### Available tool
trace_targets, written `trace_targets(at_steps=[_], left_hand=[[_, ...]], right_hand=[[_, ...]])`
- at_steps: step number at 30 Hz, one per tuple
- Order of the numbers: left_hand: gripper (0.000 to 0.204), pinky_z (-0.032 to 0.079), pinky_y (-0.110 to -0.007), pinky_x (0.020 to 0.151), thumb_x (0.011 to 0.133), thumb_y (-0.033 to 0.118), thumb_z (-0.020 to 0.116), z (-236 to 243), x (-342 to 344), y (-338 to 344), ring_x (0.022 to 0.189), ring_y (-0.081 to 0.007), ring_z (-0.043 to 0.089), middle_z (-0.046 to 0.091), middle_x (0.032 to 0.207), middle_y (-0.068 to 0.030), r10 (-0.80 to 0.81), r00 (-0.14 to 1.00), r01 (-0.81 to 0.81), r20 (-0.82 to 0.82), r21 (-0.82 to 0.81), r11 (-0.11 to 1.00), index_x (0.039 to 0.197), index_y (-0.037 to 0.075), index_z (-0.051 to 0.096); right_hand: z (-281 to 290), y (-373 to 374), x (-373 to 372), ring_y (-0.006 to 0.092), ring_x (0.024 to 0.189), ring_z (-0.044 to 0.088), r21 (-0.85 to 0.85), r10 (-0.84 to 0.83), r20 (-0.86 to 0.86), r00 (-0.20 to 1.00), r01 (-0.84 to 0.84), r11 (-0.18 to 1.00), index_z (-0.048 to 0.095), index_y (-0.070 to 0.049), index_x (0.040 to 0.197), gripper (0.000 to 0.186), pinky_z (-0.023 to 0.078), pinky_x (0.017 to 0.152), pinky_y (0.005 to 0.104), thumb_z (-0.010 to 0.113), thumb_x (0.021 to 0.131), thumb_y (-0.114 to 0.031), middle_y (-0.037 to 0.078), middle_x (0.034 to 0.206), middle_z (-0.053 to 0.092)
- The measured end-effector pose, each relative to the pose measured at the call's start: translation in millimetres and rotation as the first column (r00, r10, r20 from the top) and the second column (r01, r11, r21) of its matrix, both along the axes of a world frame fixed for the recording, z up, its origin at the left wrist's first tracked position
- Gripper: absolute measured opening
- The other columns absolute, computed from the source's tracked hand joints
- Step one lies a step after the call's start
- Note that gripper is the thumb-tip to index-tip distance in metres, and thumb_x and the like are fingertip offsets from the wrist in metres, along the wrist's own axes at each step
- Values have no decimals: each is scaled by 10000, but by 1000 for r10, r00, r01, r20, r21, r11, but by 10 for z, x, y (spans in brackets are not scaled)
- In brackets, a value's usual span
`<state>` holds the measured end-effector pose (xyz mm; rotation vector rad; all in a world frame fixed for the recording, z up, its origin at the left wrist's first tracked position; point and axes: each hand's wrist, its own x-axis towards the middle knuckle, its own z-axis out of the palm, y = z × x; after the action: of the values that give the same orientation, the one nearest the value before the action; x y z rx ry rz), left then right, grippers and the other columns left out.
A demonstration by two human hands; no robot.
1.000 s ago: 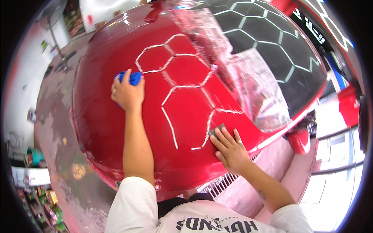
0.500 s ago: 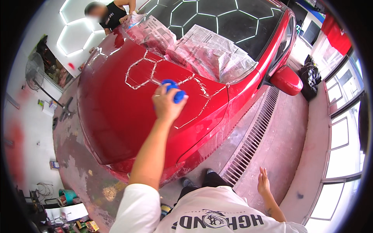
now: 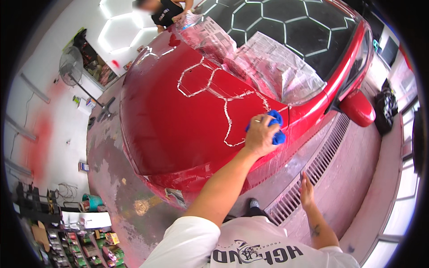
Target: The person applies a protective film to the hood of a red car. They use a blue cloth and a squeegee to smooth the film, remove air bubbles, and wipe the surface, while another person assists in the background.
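Note:
My left hand (image 3: 260, 137) grips a blue cloth (image 3: 277, 128) and presses it on the red car hood (image 3: 165, 120), near the hood's right edge. The arm reaches across the front corner of the car. Bright hexagon-shaped light reflections lie on the glossy hood beyond the hand. Part of the cloth is hidden under the fingers. My right hand (image 3: 307, 192) hangs in the air beside the car, over the floor grate, with its fingers stretched out and nothing in it.
Crumpled newspaper (image 3: 272, 62) covers the base of the windshield (image 3: 286, 27). A red side mirror (image 3: 357, 108) sticks out at right. Another person (image 3: 166, 12) leans at the car's far side. A floor grate (image 3: 321, 161) runs alongside. A stand fan (image 3: 71, 67) and cluttered shelves (image 3: 80, 245) stand at left.
My left hand has moved the blue cloth rightward across the hood, toward its right edge. The view has shifted, so the car sits further right. My right hand stays open.

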<state>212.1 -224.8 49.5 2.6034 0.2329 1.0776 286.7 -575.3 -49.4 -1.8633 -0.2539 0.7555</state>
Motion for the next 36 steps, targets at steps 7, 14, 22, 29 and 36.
trace_targets(at_steps=[7, 14, 22, 29, 36], left_hand=[[469, 529, -570, 919, 655, 278, 1003, -156, -1414, 796, 1053, -414, 622, 621, 1121, -165, 252, 967, -253, -30, -40, 967, 993, 138, 710], [385, 541, -588, 907, 738, 217, 960, -584, -2935, 1867, 1045, -457, 627, 652, 1109, -192, 381, 923, -380, -42, 36, 924, 989, 106, 689], [357, 534, -610, 855, 732, 219, 950, -819, -3383, 2197, 1022, -457, 635, 622, 1065, -174, 371, 925, -376, 80, 69, 924, 951, 137, 681], [359, 536, -600, 860, 742, 214, 958, -747, -3245, 2100, 1040, -452, 643, 643, 1107, -173, 330, 942, -333, 64, 47, 942, 964, 135, 687], [369, 544, -604, 914, 760, 155, 958, -772, -3403, 2213, 1108, -459, 654, 652, 1172, -201, 366, 930, -367, 25, 54, 929, 993, 111, 675]], right_hand=[[650, 1073, 5, 330, 1670, 386, 367, -34, 378, 925, -116, 923, 419, 97, 1696, 653, 261, 1389, 445, 396, 1252, -382, 240, 1779, 431], [1223, 2298, -113, 412, 1630, 436, -274, 207, 850, 485, 71, 959, 553, 11, 1627, 558, 312, 1363, 509, 427, 1222, -352, 240, 1725, 507], [333, 3058, -2622, 347, 1717, 283, -518, 476, 811, 340, 40, 854, 378, -4, 1723, 685, 241, 1386, 597, 494, 1164, -384, 201, 1808, 372], [959, 2778, -766, 348, 1713, 309, -382, 128, 848, 515, 427, 820, 426, -7, 1681, 614, 295, 1353, 656, 393, 1209, -399, 204, 1827, 353], [517, 3079, -2293, 354, 1730, 263, -392, 201, 793, 575, 228, 891, 396, -21, 1718, 633, 253, 1367, 652, 415, 1202, -387, 192, 1862, 277]])
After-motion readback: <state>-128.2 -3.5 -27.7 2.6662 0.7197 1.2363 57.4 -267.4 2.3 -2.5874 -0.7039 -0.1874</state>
